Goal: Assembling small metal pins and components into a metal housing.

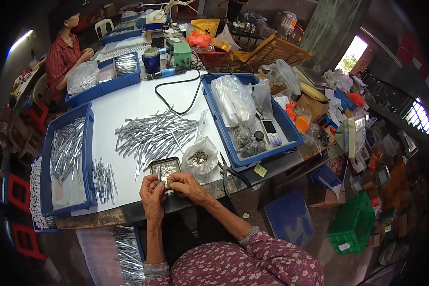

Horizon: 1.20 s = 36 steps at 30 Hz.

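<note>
At the table's near edge, my left hand [152, 195] is closed in a pinch. My right hand [188, 187] is closed beside it, fingertips almost meeting the left ones. What lies between the fingers is too small to make out. Just beyond them is a small dark-rimmed tin [152, 167] with shiny little metal pieces in it. An opened clear plastic bag [209, 176] holding small metal parts sits to the right of the tin. Pliers with dark handles [226, 175] lie right of the bag. Beyond the tin spreads a heap of thin silvery metal strips [152, 133].
A smaller strip pile [104, 181] lies left, beside a blue tray [88, 162] of similar strips. Another blue tray [291, 138] on the right holds plastic bags and a phone-like device [270, 131]. A black cable [159, 93] curves across the white surface. Another person [66, 50] sits far left.
</note>
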{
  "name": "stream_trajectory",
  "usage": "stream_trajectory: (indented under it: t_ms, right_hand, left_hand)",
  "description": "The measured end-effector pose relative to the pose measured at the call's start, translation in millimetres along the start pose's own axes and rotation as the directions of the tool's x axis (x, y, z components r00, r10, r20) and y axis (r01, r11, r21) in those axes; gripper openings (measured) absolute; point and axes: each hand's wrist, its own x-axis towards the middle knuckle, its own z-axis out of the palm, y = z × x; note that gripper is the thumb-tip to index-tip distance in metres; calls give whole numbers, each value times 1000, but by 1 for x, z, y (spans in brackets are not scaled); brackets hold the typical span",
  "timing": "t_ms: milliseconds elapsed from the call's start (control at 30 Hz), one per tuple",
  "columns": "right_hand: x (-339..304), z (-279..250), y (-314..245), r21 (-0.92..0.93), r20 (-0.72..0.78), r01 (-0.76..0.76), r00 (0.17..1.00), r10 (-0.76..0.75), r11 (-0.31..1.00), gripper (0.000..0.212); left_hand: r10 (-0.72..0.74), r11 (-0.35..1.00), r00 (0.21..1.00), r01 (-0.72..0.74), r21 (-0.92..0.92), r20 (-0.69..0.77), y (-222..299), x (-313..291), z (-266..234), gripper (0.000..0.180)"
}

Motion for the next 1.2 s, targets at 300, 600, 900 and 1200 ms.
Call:
stream_trajectory:
  t_ms: [300, 600, 900, 1200]
  right_hand:
    - [-2, 4, -10, 12, 54, 31, 998, -32, 999, 10]
    - [-1, 4, -11, 14, 113, 59, 992, -60, 998, 13]
    - [-1, 8, -16, 11, 136, 86, 987, -87, 996, 14]
    - [-1, 6, -14, 22, 139, 83, 987, -85, 996, 12]
  left_hand:
    - [-64, 995, 998, 66, -69, 28, -4, -1, -2, 23]
    - [-80, 985, 996, 86, -147, 43, -4, 0, -2, 23]
    - [-73, 983, 997, 77, -165, 30, -3, 1, -3, 22]
    - [-48, 981, 997, 59, -187, 64, 4, 0, -1, 21]
